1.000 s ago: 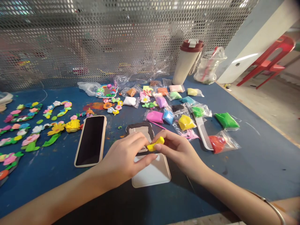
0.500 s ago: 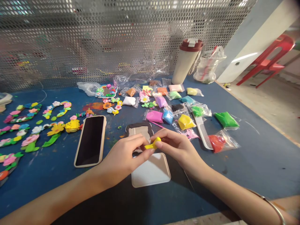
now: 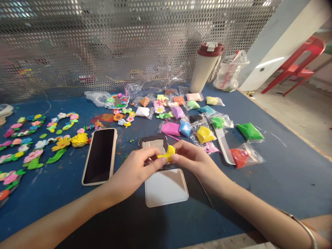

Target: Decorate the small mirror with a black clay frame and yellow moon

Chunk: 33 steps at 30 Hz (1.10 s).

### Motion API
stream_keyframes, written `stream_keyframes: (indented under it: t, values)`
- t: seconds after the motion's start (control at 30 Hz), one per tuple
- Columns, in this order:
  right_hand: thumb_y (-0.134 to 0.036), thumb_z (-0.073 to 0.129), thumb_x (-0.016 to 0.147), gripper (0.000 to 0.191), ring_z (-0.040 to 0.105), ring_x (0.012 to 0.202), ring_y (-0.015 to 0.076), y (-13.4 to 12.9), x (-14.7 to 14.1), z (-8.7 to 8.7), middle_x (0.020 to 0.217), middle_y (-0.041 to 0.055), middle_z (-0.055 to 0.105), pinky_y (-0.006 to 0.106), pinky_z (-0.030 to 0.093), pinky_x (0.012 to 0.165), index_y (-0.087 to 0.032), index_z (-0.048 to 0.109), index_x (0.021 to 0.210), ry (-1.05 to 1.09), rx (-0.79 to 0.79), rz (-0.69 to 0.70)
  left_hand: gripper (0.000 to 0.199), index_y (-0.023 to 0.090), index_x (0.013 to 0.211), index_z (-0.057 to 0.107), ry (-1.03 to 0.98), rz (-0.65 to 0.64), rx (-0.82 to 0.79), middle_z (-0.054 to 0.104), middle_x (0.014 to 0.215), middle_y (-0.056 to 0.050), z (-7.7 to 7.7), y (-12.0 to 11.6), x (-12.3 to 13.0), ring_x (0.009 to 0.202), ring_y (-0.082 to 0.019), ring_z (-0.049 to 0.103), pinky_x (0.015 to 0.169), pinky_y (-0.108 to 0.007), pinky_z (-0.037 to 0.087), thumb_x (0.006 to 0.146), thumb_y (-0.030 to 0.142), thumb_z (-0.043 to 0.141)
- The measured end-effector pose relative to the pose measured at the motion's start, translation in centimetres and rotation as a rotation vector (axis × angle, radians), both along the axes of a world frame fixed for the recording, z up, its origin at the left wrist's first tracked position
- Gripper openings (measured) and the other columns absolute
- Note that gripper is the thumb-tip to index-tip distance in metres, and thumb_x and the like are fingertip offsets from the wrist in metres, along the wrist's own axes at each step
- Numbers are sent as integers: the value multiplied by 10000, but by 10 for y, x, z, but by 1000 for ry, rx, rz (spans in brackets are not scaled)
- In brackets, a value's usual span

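Note:
Between my hands is a small piece of yellow modelling clay [image 3: 169, 151], flattened and wider at its upper end. The fingers of my left hand [image 3: 140, 166] pinch its lower left part. My right hand [image 3: 195, 162] pinches its right side with thumb and fingertips. Just behind the clay lies a small frame with a wavy black clay border [image 3: 153, 140], partly hidden by my fingers. Below my hands a white rectangular plate [image 3: 166, 188] with rounded corners lies flat on the blue table [image 3: 249, 193].
A phone [image 3: 100, 155] lies to the left, near several clay flower decorations [image 3: 62, 141]. Bagged clay, including a yellow packet [image 3: 204, 134], spreads behind my right hand beside a white comb [image 3: 225, 147]. A tumbler [image 3: 204, 69] stands before the perforated metal panel [image 3: 103, 45].
The yellow clay has turned and its upper end now looks broader and flatter. Both hands have shifted slightly, still pinching it. The things on the table stay where they were.

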State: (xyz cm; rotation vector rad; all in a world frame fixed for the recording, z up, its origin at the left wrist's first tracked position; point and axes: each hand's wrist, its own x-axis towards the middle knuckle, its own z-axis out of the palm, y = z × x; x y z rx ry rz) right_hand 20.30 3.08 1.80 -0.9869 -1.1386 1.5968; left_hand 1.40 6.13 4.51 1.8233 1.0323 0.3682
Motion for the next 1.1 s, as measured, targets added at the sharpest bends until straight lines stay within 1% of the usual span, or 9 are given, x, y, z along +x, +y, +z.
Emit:
stream_keyframes:
  t: [0.1, 0.23, 0.33, 0.47, 0.63, 0.73, 0.9, 1.0, 1.1]
  values:
    - [-316, 640, 850, 157, 561, 754, 109, 1, -1, 2, 786, -13, 605, 233, 427, 728, -176, 594, 798, -47, -1, -13, 278, 204, 873, 613, -11, -1, -7, 596, 794, 35, -1, 1, 0, 738, -136, 546, 632, -233, 386, 917, 448, 488]
    - [-332, 613, 867, 172, 550, 755, 120, 1, -2, 2, 784, -5, 594, 250, 420, 732, -174, 583, 808, -57, 0, -13, 320, 189, 802, 594, 10, 4, -6, 599, 753, 31, -1, 1, 0, 744, -143, 566, 652, -237, 399, 930, 450, 463]
    - [-344, 590, 883, 187, 535, 758, 124, 0, -1, 2, 784, -3, 577, 252, 409, 725, -174, 573, 808, -52, 5, 0, 321, 198, 843, 604, -3, -22, 36, 618, 788, 27, 1, 1, -2, 767, -141, 586, 674, -233, 420, 952, 440, 423]
    - [-377, 567, 893, 237, 481, 713, 116, 0, 6, 6, 755, -13, 527, 243, 371, 670, -172, 557, 773, -80, 12, 91, 253, 212, 1011, 577, 30, -31, 307, 634, 940, 6, 0, 6, -8, 829, -129, 612, 730, -227, 446, 984, 363, 376]
    - [-409, 534, 899, 276, 455, 709, 122, -1, 11, 15, 749, -8, 506, 245, 352, 655, -164, 553, 774, -167, 31, 346, 323, 152, 910, 561, 95, -359, 834, 623, 856, -47, -3, 13, -11, 743, -149, 598, 645, -238, 458, 987, 380, 346]
    - [-443, 528, 890, 294, 442, 702, 127, -2, 11, 17, 745, -10, 487, 247, 338, 636, -170, 552, 782, -221, 33, 388, 342, 149, 828, 582, 101, -457, 1032, 626, 793, -47, -3, 14, -11, 680, -141, 589, 613, -234, 457, 996, 309, 331]
    - [-442, 531, 890, 289, 439, 696, 121, -3, 10, 17, 737, -19, 480, 234, 335, 625, -178, 545, 775, -251, 60, 377, 330, 142, 845, 598, 114, -454, 1142, 640, 773, -42, 0, 13, -11, 670, -139, 591, 610, -241, 466, 991, 314, 358]
    - [-457, 525, 895, 305, 448, 696, 121, -3, 9, 16, 737, -20, 500, 232, 341, 624, -181, 551, 769, -272, 97, 381, 287, 152, 822, 603, 157, -473, 1191, 631, 743, -28, 1, 13, -11, 629, -134, 565, 587, -244, 452, 980, 241, 381]
    - [-509, 400, 941, 412, 466, 722, 136, -3, 9, 15, 738, -6, 512, 248, 373, 672, -187, 537, 723, -309, 146, 331, 318, 163, 790, 608, 183, -477, 1223, 629, 711, -15, 3, 13, -11, 601, -121, 547, 578, -233, 438, 982, 214, 360]
